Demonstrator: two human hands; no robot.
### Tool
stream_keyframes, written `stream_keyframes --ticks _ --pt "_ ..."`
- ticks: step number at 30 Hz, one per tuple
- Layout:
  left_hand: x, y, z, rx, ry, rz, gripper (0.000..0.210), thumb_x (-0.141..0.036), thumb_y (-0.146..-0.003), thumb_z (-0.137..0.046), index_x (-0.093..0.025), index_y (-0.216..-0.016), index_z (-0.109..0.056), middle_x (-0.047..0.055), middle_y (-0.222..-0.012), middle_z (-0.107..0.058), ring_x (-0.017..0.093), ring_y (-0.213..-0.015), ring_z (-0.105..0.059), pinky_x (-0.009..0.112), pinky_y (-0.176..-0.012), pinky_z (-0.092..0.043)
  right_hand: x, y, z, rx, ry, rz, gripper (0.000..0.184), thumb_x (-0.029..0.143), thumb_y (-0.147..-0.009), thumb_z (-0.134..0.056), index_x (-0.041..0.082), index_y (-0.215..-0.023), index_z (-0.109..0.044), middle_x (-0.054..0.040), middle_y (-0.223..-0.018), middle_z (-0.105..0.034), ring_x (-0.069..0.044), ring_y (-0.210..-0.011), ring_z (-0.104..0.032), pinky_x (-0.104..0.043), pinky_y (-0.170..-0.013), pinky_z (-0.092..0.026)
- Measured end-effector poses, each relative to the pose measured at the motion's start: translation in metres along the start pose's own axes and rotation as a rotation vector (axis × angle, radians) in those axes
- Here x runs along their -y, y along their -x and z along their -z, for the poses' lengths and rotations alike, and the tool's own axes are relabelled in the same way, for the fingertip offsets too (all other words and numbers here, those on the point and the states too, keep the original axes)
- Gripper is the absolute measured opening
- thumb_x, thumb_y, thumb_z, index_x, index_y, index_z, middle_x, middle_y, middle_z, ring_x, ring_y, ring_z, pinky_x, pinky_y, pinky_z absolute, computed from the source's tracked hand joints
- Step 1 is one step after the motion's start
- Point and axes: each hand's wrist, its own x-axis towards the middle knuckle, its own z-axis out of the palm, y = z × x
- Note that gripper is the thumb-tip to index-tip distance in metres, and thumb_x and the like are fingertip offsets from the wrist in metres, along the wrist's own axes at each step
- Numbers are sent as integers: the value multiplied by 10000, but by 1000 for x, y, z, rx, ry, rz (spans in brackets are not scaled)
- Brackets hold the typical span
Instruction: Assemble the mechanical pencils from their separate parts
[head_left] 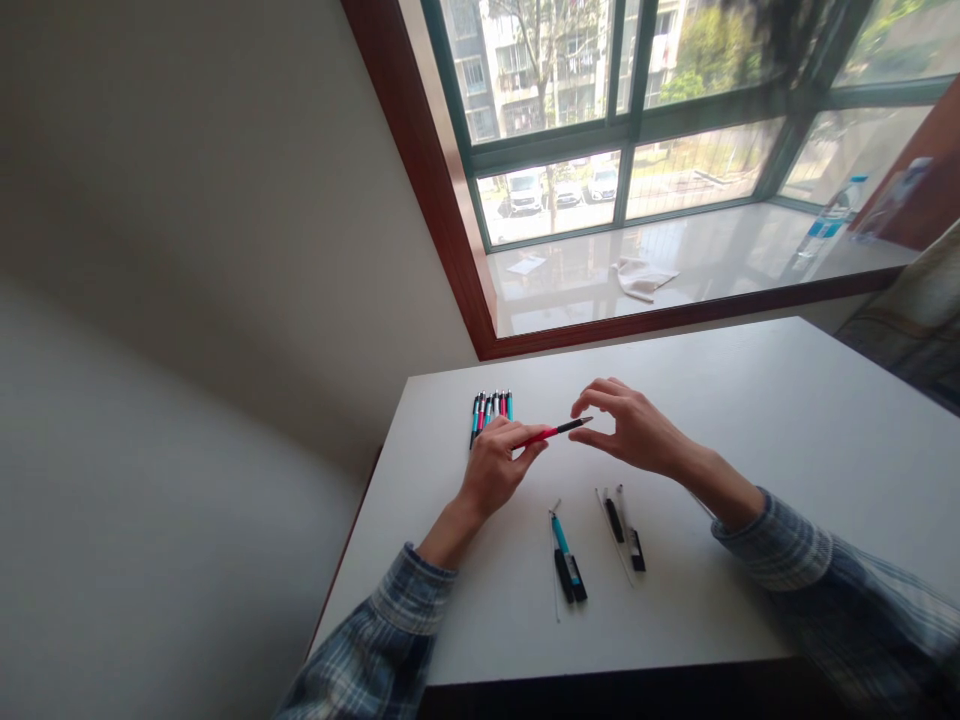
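My left hand (495,462) is closed on a pen (553,432) with a red barrel and a black grip, its pointed tip aimed to the right. Around that tip my right hand (626,425) curves with thumb and fingers apart; it does not appear to grip the pen. Just beyond my left hand lies a row of several assembled pens (491,405) in blue, red and white. Nearer to me are parts of a blue pen (564,550), with black pieces and a thin refill beside them. Right of these lie a black grip (614,520), a black-ended clear piece (636,548) and a thin refill (615,535).
The white table (517,640) stands against a wall (225,300) on the left and a window sill (570,290) at the back. On the sill are a crumpled cloth (643,278), a white paper (526,265) and a plastic bottle (829,220). Dark fabric (915,320) hangs at the right.
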Motion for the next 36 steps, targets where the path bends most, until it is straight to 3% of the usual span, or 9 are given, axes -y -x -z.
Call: stream_keyframes --ticks 5,10,14,19,22,26,32,36 --pt "0 0 0 15 -2 9 246 -335 -974 -673 -258 -1173 -793 49 -963 -799 227 -886 -620 396 -848 -512 -1 1 -1 43 6 -21 284 421 -1021 -602 216 -848 -694 -91 -1002 -704 -258 -934 -614 -412 -808 -520" --pt "-1 0 0 23 14 13 246 -352 -978 -664 -259 -1163 -796 53 -979 -800 226 -898 -637 397 -853 -521 2 0 1 24 7 25 181 401 -970 -687 225 -1006 -714 -102 -1122 -670 -268 -1012 -609 -422 -844 -533" --pt "0 0 0 40 7 3 261 -384 -984 -650 -273 -1173 -791 51 -981 -801 231 -890 -647 405 -843 -528 4 0 1 65 12 0 353 411 -1051 -535 216 -821 -719 -104 -1015 -679 -261 -948 -614 -418 -798 -535" --pt "1 0 0 34 2 4 253 -382 -971 -668 -276 -1163 -794 54 -967 -804 235 -891 -665 396 -821 -539 2 1 -1 40 17 27 190 401 -988 -657 240 -1068 -716 -115 -1187 -656 -275 -1030 -622 -434 -838 -551" --pt "0 -1 0 29 6 -1 231 -364 -965 -680 -274 -1142 -800 50 -991 -811 227 -894 -681 389 -829 -538 1 1 -2 73 37 47 187 392 -994 -650 226 -955 -726 -108 -1097 -691 -274 -994 -612 -434 -832 -542" --pt "-1 -2 1 24 6 -10 211 -358 -966 -681 -281 -1120 -804 37 -967 -813 217 -874 -694 379 -834 -529 1 1 -2 152 30 29 343 459 -1033 -567 217 -879 -756 -103 -967 -719 -266 -928 -621 -422 -795 -530" --pt "-1 -3 3 43 -48 -23 185 -338 -958 -695 -289 -1097 -807 26 -984 -820 219 -895 -705 383 -843 -507 1 2 -2 114 38 42 266 425 -1023 -597 232 -976 -773 -113 -1182 -695 -275 -1008 -634 -450 -850 -539" --pt "-1 -2 2 85 -99 -37 178 -340 -961 -690 -285 -1087 -803 22 -974 -823 218 -881 -718 389 -849 -482 1 3 -3 137 27 65 271 409 -1030 -586 232 -948 -773 -109 -1088 -715 -281 -1012 -624 -443 -836 -537"
